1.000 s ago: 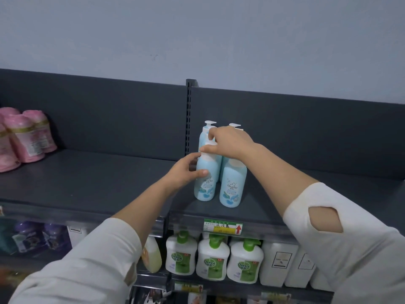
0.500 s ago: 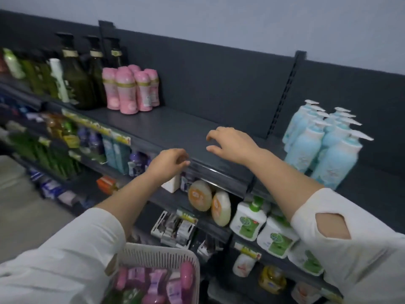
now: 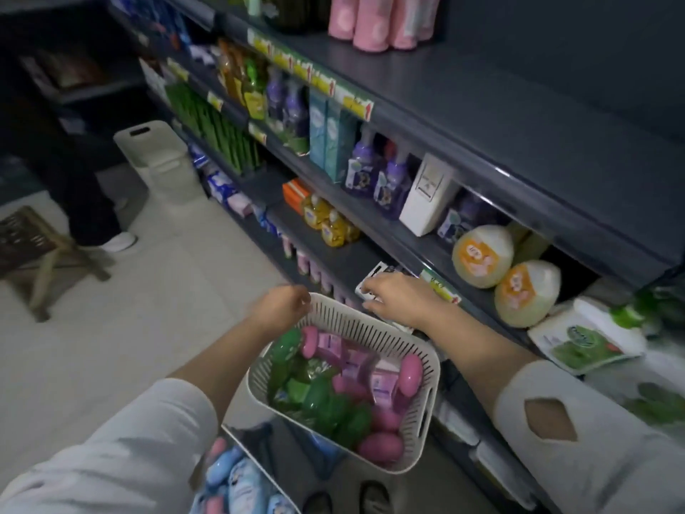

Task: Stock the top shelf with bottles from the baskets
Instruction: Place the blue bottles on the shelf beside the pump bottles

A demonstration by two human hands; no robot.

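Observation:
A white slotted basket (image 3: 426,365) below me holds several pink bottles (image 3: 404,372) and green bottles (image 3: 326,402) lying loose. My left hand (image 3: 281,309) hovers at the basket's far left rim, blurred, with its fingers curled in and nothing in it. Over the far rim is my right hand (image 3: 396,300), palm down with its fingers spread, also holding nothing. The dark top shelf (image 3: 519,90) runs along the upper right, with pink bottles (image 3: 378,20) standing on it at the top edge of view.
A second basket (image 3: 237,473) with light blue bottles sits at the bottom. Lower shelves are packed with purple pump bottles (image 3: 393,183), yellow bottles (image 3: 326,220) and round pouches (image 3: 482,255). On the floor stand a white bin (image 3: 159,161) and a wooden stool (image 3: 33,250). A person's legs (image 3: 92,202) are beside them.
My view has swung from the top shelf down to the baskets. Both hands have left the blue bottles and dropped to the rim of the basket with pink and green bottles.

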